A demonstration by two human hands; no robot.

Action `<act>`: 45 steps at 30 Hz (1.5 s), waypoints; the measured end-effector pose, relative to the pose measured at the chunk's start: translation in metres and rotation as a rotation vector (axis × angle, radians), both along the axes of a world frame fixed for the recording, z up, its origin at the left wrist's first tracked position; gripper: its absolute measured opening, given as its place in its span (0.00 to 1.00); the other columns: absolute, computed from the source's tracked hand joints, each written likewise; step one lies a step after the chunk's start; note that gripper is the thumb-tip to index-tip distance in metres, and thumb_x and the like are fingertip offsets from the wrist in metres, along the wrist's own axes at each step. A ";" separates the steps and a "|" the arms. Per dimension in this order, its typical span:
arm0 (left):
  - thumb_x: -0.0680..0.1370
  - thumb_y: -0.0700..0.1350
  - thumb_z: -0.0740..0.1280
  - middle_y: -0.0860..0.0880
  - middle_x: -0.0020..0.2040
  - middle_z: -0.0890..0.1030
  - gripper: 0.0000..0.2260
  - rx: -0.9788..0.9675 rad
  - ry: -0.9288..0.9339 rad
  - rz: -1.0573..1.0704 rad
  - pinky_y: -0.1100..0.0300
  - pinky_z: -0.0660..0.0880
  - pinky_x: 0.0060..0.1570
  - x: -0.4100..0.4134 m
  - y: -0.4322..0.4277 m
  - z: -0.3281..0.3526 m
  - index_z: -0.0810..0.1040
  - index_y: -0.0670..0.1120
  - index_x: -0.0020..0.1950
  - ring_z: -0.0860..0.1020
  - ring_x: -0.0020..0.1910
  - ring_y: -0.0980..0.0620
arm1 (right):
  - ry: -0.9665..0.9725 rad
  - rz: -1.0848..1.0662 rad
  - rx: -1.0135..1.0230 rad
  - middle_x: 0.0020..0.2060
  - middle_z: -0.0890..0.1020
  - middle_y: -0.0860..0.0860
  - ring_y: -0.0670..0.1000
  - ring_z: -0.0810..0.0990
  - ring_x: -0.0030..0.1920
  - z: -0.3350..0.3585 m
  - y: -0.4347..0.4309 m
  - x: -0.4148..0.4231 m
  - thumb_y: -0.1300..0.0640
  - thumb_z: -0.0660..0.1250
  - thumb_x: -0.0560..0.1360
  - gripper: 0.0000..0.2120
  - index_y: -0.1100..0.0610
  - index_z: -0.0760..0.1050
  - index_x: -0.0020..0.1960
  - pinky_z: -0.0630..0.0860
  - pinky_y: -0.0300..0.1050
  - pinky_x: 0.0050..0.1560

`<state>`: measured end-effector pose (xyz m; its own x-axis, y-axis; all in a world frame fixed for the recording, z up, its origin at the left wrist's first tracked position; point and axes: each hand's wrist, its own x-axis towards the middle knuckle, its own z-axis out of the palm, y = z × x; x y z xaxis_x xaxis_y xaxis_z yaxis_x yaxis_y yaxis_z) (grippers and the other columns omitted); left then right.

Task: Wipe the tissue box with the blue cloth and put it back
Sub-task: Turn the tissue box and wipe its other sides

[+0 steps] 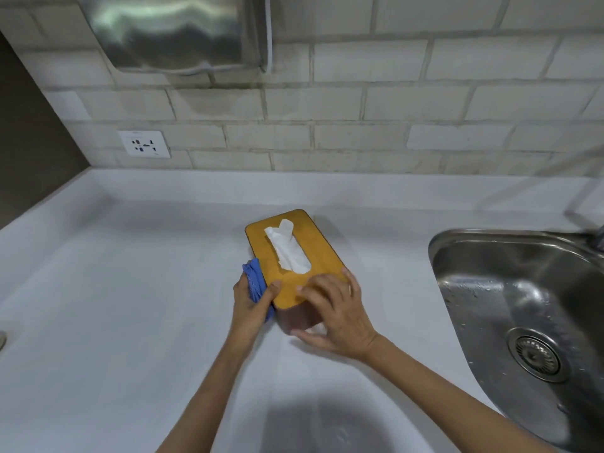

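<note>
A tissue box (322,248) with a mustard-yellow lid and dark sides stands on the white counter (130,305), a white tissue (287,248) poking out of its slot. My left hand (250,302) presses a bunched blue cloth (254,278) against the box's left side, thumb resting on the lid edge. My right hand (333,308) grips the box's near end, fingers on the lid and thumb against the front wall.
A steel sink (523,308) with a drain strainer lies to the right. The tiled wall behind carries a socket (144,144) and a steel dispenser (170,31) above. A dark panel bounds the far left.
</note>
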<state>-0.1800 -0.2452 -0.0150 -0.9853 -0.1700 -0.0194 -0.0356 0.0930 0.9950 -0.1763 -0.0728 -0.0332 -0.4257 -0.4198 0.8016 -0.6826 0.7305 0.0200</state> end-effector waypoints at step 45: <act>0.72 0.68 0.57 0.48 0.28 0.61 0.25 0.204 -0.565 0.058 0.69 0.61 0.21 -0.014 -0.007 0.028 0.62 0.47 0.31 0.61 0.16 0.55 | -1.225 -0.130 -0.588 0.66 0.75 0.50 0.55 0.71 0.67 0.040 0.087 -0.038 0.37 0.47 0.78 0.23 0.40 0.66 0.70 0.65 0.58 0.70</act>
<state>-0.1939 -0.2525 0.0129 -0.8022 -0.1604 -0.5751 -0.5634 -0.1156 0.8181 -0.2143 0.0144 0.0071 -0.9961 -0.0534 -0.0701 0.0359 0.4812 -0.8759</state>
